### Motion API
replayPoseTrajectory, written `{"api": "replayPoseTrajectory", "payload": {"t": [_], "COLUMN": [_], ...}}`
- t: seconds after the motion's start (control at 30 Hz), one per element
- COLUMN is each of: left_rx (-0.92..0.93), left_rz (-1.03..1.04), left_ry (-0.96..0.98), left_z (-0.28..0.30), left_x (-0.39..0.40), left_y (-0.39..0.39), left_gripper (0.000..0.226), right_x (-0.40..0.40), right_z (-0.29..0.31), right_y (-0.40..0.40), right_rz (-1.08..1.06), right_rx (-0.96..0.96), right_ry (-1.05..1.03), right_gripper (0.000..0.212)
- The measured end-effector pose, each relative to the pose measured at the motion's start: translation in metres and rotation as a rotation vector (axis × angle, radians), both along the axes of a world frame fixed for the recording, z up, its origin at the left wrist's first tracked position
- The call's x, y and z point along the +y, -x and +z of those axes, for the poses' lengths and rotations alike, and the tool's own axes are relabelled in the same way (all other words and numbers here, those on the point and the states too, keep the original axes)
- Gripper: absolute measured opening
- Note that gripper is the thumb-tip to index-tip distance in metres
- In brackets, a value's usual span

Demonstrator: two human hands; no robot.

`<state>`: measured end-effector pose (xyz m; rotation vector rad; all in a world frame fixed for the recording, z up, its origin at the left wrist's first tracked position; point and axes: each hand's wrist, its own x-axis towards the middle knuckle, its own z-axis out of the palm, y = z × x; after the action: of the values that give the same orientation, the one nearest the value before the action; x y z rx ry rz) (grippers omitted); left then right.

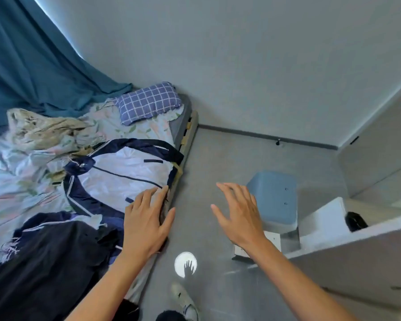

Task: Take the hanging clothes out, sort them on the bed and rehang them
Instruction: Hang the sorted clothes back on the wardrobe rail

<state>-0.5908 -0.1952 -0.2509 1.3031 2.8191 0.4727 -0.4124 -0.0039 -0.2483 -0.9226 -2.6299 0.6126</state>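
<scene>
A white jacket with navy sleeves and trim [127, 170] lies spread flat on the bed [185, 144], near its right edge. Below it a heap of dark navy and black clothes [51, 256] covers the bed's near end. A crumpled beige patterned garment [44, 129] lies further back on the left. My left hand [146, 221] hovers over the jacket's lower hem with fingers spread, holding nothing. My right hand [239, 214] is out over the floor, fingers apart and empty.
A blue checked pillow [148, 101] sits at the head of the bed, with a teal curtain [28, 61] behind it. A blue stool [273, 200] stands on the grey floor to the right, beside a white box [322, 216] and cupboard doors [380, 158].
</scene>
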Motion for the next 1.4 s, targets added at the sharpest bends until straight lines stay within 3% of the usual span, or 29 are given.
{"api": "replayPoseTrajectory", "payload": {"t": [0.4, 0.9, 1.1, 1.4], "left_rx": [-0.057, -0.012, -0.012, -0.137], "left_rz": [0.311, 0.713, 0.902, 1.054], "left_ry": [-0.017, 0.081, 0.061, 0.097], "left_z": [-0.012, -0.004, -0.002, -0.063], "left_x": [-0.038, 0.020, 0.018, -0.030], "left_y": [0.114, 0.231, 0.261, 0.332], "left_gripper": [0.062, 0.067, 0.065, 0.064], "right_x": [0.011, 0.114, 0.110, 0.080], "right_z": [0.008, -0.009, -0.014, -0.066], "right_y": [0.175, 0.387, 0.482, 0.606], "right_rz": [0.314, 0.665, 0.832, 0.966], "right_rx": [-0.041, -0.023, -0.035, -0.115], "right_ry": [-0.027, 0.011, -0.005, -0.022], "right_gripper": [0.057, 0.060, 0.059, 0.060]}}
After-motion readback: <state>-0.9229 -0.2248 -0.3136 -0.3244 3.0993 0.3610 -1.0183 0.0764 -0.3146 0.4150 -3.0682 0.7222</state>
